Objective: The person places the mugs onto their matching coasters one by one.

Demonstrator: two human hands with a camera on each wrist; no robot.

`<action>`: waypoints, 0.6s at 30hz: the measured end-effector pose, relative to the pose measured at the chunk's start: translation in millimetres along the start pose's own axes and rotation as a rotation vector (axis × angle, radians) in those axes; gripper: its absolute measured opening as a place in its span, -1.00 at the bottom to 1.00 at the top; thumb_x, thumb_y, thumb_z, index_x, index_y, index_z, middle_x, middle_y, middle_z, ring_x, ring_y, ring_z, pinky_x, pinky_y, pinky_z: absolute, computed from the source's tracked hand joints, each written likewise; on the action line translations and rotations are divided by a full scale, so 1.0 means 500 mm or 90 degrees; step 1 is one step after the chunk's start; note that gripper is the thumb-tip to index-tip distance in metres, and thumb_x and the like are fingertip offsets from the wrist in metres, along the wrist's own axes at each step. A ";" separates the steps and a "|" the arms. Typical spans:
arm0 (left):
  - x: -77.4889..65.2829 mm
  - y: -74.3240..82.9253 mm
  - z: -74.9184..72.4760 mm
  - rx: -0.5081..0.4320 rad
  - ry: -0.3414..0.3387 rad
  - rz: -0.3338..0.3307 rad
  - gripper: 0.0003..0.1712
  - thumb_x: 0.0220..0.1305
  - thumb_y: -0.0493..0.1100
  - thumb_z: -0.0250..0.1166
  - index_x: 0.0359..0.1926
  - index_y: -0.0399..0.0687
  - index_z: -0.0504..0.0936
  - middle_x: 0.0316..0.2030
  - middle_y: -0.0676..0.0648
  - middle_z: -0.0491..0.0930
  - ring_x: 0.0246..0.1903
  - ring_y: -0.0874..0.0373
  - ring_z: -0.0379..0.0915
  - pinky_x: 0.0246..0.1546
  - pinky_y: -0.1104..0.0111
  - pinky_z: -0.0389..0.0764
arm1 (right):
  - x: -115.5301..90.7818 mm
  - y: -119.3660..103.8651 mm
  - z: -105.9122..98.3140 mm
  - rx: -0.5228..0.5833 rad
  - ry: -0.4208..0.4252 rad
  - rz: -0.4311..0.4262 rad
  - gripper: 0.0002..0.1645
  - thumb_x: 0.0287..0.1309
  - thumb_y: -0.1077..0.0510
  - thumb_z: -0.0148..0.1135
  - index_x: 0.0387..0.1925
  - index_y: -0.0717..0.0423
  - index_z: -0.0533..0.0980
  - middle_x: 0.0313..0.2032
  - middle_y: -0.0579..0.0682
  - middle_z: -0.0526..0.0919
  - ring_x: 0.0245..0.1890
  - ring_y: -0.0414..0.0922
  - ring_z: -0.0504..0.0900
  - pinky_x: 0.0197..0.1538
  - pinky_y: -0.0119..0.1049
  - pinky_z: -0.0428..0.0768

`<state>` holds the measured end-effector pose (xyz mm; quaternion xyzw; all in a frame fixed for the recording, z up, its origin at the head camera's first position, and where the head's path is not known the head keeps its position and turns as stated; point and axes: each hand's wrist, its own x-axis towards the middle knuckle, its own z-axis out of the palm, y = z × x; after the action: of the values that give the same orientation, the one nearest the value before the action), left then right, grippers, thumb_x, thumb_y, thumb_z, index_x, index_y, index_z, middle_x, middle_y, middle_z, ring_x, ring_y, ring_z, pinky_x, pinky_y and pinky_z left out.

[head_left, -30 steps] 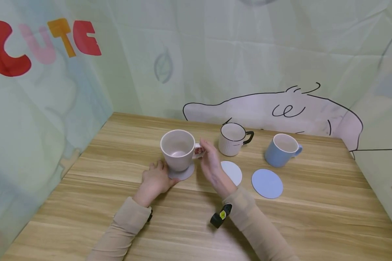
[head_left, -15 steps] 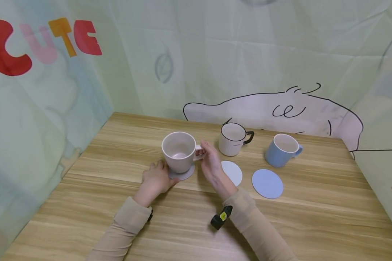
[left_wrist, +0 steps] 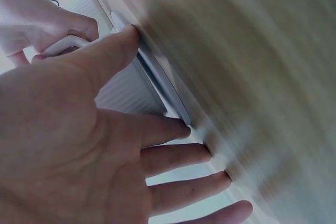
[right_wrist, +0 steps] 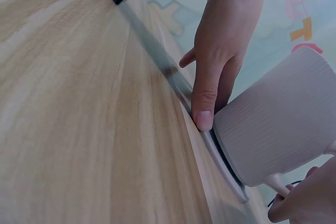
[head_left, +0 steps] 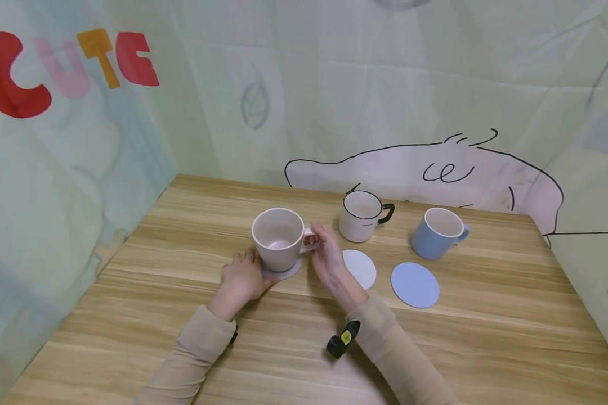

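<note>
My right hand [head_left: 327, 251] grips the handle of a pale pinkish-grey mug [head_left: 277, 244], which is upright over a grey coaster [head_left: 287, 273]. In the right wrist view a thin dark line runs between the mug's base and the coaster [right_wrist: 224, 173]; whether they touch I cannot tell. At the coaster's left and near edge is my left hand [head_left: 243, 277]. Its fingers are straight and spread in the left wrist view, with the thumb [left_wrist: 118, 48] and index fingertip touching the coaster's rim. The mug hides most of the coaster's top.
Behind and to the right stand a white mug [head_left: 360, 218] with a black rim and handle, and a blue mug [head_left: 433, 239]. A white coaster [head_left: 362, 269], partly behind my right wrist, and a blue coaster [head_left: 414, 285] lie on the wooden table [head_left: 486, 337]. Printed cloth hangs behind.
The grey mug has come down and slightly right over its coaster, with the right hand holding its handle throughout. My left hand has stayed in place by the coaster.
</note>
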<state>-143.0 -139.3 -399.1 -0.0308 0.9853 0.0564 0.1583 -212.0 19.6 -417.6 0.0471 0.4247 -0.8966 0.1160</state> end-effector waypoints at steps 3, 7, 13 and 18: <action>0.002 0.000 0.002 0.000 0.003 0.000 0.06 0.26 0.32 0.14 0.44 -0.38 0.02 0.45 -0.34 0.04 0.36 -0.35 0.09 0.13 -0.19 0.42 | -0.001 0.001 -0.001 0.009 -0.004 -0.002 -0.51 0.38 0.21 -0.09 -0.74 -0.03 0.25 -0.68 -0.16 0.32 -0.49 -0.20 0.35 -0.05 -0.32 0.26; 0.003 -0.001 0.004 0.001 0.002 -0.001 0.06 0.26 0.32 0.14 0.44 -0.37 0.03 0.45 -0.33 0.04 0.36 -0.35 0.09 0.12 -0.19 0.42 | -0.001 0.004 -0.002 0.014 -0.006 -0.003 -0.50 0.37 0.22 -0.08 -0.75 -0.03 0.25 -0.69 -0.16 0.31 -0.50 -0.20 0.35 -0.05 -0.32 0.26; 0.002 0.000 0.003 -0.004 -0.001 -0.002 0.05 0.26 0.31 0.14 0.44 -0.37 0.02 0.45 -0.34 0.03 0.38 -0.35 0.05 0.14 -0.20 0.39 | 0.000 0.005 -0.003 0.010 -0.004 -0.001 -0.50 0.37 0.21 -0.08 -0.75 -0.03 0.25 -0.68 -0.16 0.32 -0.50 -0.21 0.36 -0.06 -0.33 0.26; 0.001 0.001 0.001 -0.001 0.000 -0.003 0.05 0.26 0.31 0.14 0.44 -0.37 0.02 0.45 -0.34 0.03 0.37 -0.34 0.07 0.13 -0.19 0.41 | 0.002 0.006 -0.004 0.001 -0.004 0.000 -0.52 0.37 0.21 -0.08 -0.73 -0.03 0.24 -0.67 -0.16 0.32 -0.48 -0.21 0.36 -0.05 -0.32 0.26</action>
<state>-143.2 -138.8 -399.9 -0.0330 0.9852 0.0569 0.1586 -212.1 19.4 -421.1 0.0447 0.4239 -0.8969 0.1175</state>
